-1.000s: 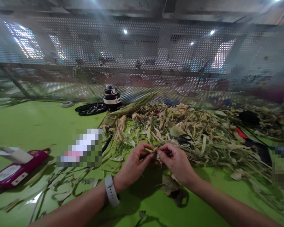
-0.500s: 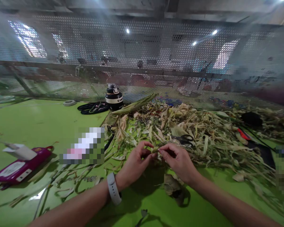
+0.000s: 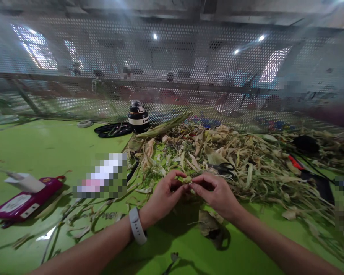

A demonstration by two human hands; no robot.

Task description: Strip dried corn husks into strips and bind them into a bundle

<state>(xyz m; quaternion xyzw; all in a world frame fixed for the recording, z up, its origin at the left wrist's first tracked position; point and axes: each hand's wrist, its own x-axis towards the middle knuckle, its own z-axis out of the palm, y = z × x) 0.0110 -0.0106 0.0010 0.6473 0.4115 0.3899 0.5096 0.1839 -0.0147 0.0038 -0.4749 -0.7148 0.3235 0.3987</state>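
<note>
The place looked like a craft workshop: a green table (image 3: 60, 141) bore a broad heap of dried leaves (image 3: 249, 152), scissors (image 3: 219, 168) among them, and a power strip (image 3: 48, 186); lamps (image 3: 155, 36) shone through a perforated screen (image 3: 172, 57) behind.

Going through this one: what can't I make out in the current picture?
All in the head view:
- Greenish piece: small, and partly covered by fingers of the left hand and right hand; full shape unclear.
- Pixelated patch on the left: blocks mask what lies there.
- Bottle: the rest of its lettering curves out of sight.
- Perforated screen: shapes behind it are blurred and broken up by the mesh.
</note>
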